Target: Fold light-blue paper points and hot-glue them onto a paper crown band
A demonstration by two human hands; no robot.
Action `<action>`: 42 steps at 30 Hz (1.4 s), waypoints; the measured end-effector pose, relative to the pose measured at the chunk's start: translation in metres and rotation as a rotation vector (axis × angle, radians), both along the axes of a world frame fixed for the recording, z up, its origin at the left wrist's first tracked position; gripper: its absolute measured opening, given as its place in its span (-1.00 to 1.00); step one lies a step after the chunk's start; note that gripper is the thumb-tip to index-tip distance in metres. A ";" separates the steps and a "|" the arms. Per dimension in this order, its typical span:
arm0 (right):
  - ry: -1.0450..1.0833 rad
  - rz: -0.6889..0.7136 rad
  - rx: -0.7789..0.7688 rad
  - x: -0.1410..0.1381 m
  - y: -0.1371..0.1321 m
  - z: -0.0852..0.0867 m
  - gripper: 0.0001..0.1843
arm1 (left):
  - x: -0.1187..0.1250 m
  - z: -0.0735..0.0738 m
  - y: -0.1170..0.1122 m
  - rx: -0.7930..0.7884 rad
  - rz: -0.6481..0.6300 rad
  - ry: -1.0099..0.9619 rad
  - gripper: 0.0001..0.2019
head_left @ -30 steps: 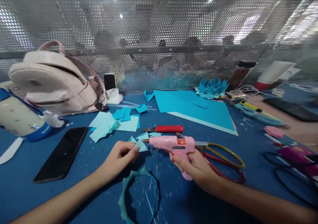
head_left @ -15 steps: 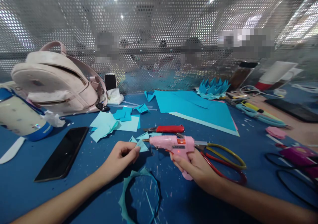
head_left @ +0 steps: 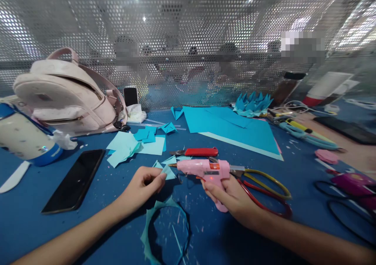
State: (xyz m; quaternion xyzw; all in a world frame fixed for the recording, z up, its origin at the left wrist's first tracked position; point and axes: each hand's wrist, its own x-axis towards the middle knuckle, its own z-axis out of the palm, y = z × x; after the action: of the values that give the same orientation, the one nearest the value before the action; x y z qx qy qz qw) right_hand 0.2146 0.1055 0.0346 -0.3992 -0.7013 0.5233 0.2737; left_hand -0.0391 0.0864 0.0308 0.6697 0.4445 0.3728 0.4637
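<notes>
On the blue table (head_left: 88, 225), a small light-blue paper piece (head_left: 167, 171) was pinched between the thumb and fingers of the left hand (head_left: 141, 188), near the middle of the view. A pink hot glue gun (head_left: 205, 170) was gripped by the right hand (head_left: 232, 200), with fingers wrapped round the handle and one finger on the trigger; the nozzle was pointed toward 9 o'clock, its tip just beside the held paper piece. At 6 o'clock of the hands, a light-blue paper ring with pointed edges (head_left: 164, 233) was laid flat on the table. At 12 o'clock of the glue gun, a red-handled cutter (head_left: 199, 152) was seen, and at 3 o'clock of it, scissors with yellow and red handles (head_left: 264, 190), partly hidden behind the right hand. At 10 o'clock of the left hand, loose light-blue paper squares (head_left: 132, 145) were scattered. A black phone (head_left: 73, 180) was lying at 9 o'clock of the left hand. At far 10 o'clock, a pale pink backpack (head_left: 64, 96) was leaned near the perforated metal screen (head_left: 188, 41). A large cyan paper sheet (head_left: 232, 129) was spread at 1 o'clock, with a folded blue paper flower (head_left: 252, 104) behind it.
</notes>
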 end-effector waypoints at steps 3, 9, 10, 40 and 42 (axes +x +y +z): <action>-0.009 -0.009 0.003 -0.001 0.000 0.002 -0.45 | 0.000 0.001 0.000 0.003 -0.001 0.002 -0.47; -0.030 -0.008 0.035 -0.001 0.001 0.001 -0.45 | 0.000 0.002 0.000 0.007 0.003 0.013 -0.46; -0.033 -0.009 0.035 -0.001 0.001 0.001 -0.45 | 0.000 0.002 0.000 0.008 0.005 0.014 -0.46; -0.069 -0.035 0.043 -0.001 0.001 -0.002 -0.41 | 0.001 0.004 0.001 -0.017 0.046 0.008 -0.41; -0.071 -0.040 0.043 -0.001 0.001 -0.001 -0.42 | 0.001 0.004 0.001 -0.018 0.051 0.007 -0.41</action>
State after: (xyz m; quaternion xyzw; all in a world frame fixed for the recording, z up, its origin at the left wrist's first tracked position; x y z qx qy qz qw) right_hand 0.2140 0.1068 0.0336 -0.4255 -0.7135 0.4882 0.2675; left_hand -0.0377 0.0873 0.0352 0.6554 0.4664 0.3780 0.4583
